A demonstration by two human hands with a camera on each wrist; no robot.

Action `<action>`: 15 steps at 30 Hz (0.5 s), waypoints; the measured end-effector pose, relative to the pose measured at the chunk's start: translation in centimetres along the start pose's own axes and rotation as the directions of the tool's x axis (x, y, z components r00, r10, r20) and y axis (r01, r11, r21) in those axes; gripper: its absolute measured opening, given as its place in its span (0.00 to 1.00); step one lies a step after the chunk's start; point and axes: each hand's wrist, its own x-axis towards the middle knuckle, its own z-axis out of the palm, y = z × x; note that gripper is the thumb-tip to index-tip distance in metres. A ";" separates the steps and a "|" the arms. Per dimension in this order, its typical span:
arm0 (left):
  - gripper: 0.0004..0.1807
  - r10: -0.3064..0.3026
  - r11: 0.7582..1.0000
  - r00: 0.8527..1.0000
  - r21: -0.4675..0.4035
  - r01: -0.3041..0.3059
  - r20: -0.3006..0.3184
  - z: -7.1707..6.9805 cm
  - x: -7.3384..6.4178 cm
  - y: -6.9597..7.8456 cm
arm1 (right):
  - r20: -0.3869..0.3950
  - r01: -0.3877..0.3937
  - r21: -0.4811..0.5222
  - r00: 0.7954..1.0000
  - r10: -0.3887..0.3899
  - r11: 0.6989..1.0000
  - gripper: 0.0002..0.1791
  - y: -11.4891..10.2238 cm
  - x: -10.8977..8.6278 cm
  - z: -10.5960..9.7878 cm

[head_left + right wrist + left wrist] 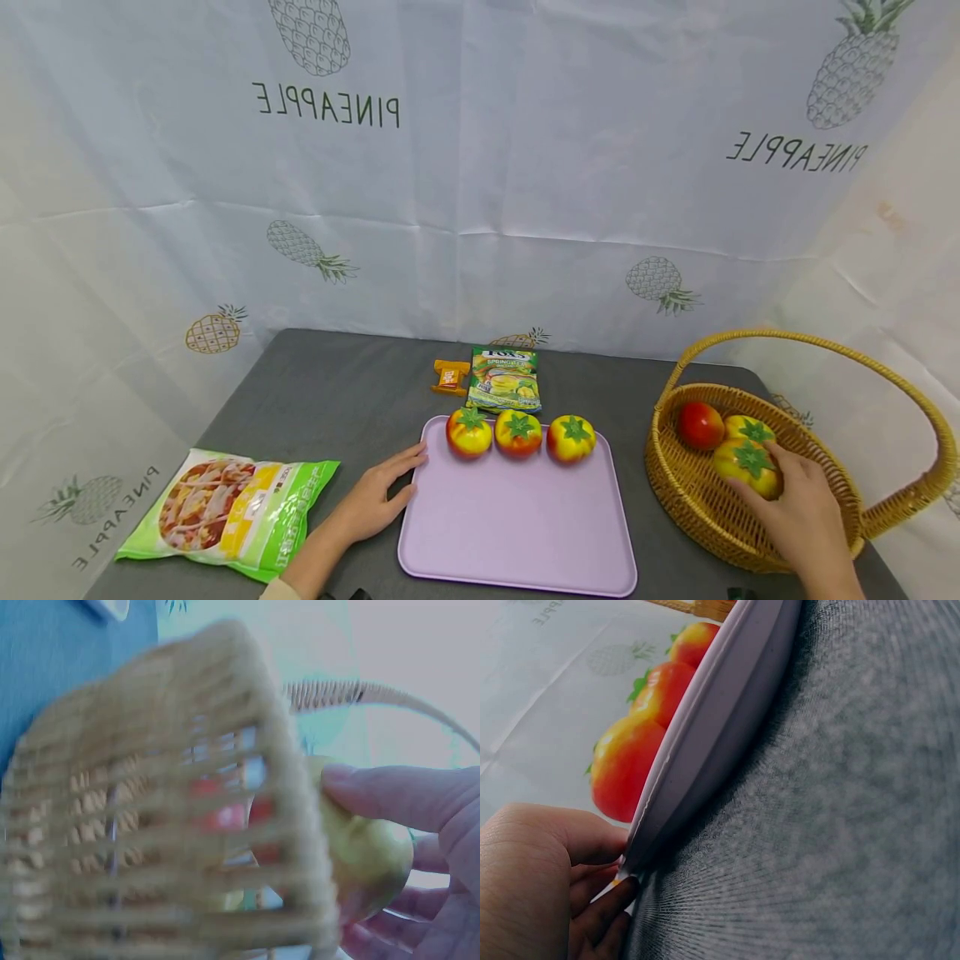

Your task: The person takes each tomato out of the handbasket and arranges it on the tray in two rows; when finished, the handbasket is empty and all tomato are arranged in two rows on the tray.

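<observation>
My left hand [378,496] lies at the left edge of the lilac tray [517,525], fingers fairly straight. Its thumb and fingertips touch the rim, as the left wrist view shows. Three red-and-yellow persimmons [518,433] with green leafy caps sit in a row along the tray's far side. Over the wicker basket [678,487] at the right, my right hand [806,508] grips another yellow persimmon [746,471], thumb on one side and fingers round the other. Behind it in the basket are a second yellow persimmon [750,427] and a plain red fruit [701,426].
A green-and-white food bag [240,508] lies to the left of my left arm. Behind the tray are a green candy packet [504,382] and a small orange wrapped snack [451,377]. The basket's tall handle [810,336] arches over it. Pineapple-print cloth hangs behind the table.
</observation>
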 end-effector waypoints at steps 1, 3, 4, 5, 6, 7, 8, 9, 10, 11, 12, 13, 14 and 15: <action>0.23 0.001 1.000 1.000 -0.001 -0.001 0.000 0.0 0.0 0.0 | -0.010 0.013 0.009 1.000 -0.013 1.000 0.45 -0.4 -0.1 0.0; 0.23 0.002 1.000 1.000 -0.004 -0.002 -0.001 0.0 0.0 0.0 | -0.023 0.026 0.025 0.999 -0.026 0.999 0.45 -1.2 -0.3 0.0; 0.23 0.001 1.000 1.000 -0.005 -0.001 0.000 0.0 0.0 0.1 | -0.029 0.029 0.034 0.999 -0.028 0.999 0.44 -1.6 -0.4 0.0; 0.23 -0.001 1.000 1.000 -0.005 0.001 0.001 0.0 0.0 0.1 | -0.034 0.035 0.042 0.999 -0.034 0.999 0.44 -2.0 -0.5 0.0; 0.23 -0.003 1.000 1.000 -0.005 0.003 0.002 0.0 0.0 0.1 | -0.040 0.040 0.052 0.998 -0.038 0.998 0.44 -2.4 -0.5 0.1; 0.23 -0.004 1.000 1.000 -0.005 0.004 0.002 0.0 0.0 0.1 | -0.050 0.048 0.061 0.998 -0.045 0.997 0.44 -2.8 -0.6 0.1; 0.23 -0.005 1.000 1.000 -0.005 0.005 0.003 0.0 0.0 0.1 | -0.063 0.063 0.073 0.996 -0.058 0.995 0.44 -3.1 -0.7 0.2; 0.22 -0.007 1.000 1.000 -0.004 0.007 0.004 0.0 0.0 0.1 | -0.075 0.077 0.087 0.995 -0.070 0.993 0.43 -3.5 -0.8 0.3; 0.22 -0.008 1.000 1.000 -0.004 0.008 0.005 -0.1 0.0 0.1 | -0.094 0.096 0.099 0.992 -0.087 0.990 0.43 -3.9 -0.9 0.4; 0.22 -0.009 1.000 1.000 -0.004 0.009 0.006 -0.1 0.0 0.2 | -0.113 0.118 0.111 0.988 -0.105 0.987 0.42 -4.3 -0.9 0.5; 0.22 -0.009 1.000 1.000 -0.004 0.009 0.006 -0.1 0.0 0.2 | -0.131 0.139 0.129 0.984 -0.122 0.982 0.41 -4.7 -1.0 0.7; 0.22 -0.006 1.000 1.000 -0.003 0.006 0.004 -0.1 0.0 0.2 | -0.147 0.160 0.143 0.979 -0.139 0.977 0.41 -5.2 -1.1 0.9; 0.22 -0.003 1.000 1.000 -0.002 0.003 0.002 -0.1 0.0 0.2 | -0.161 0.182 0.160 0.975 -0.156 0.970 0.40 -5.6 -1.1 1.0; 0.22 0.000 1.000 1.000 0.000 0.000 -0.001 -0.1 0.0 0.2 | -0.175 0.205 0.174 0.969 -0.174 0.963 0.40 -5.9 -1.2 1.2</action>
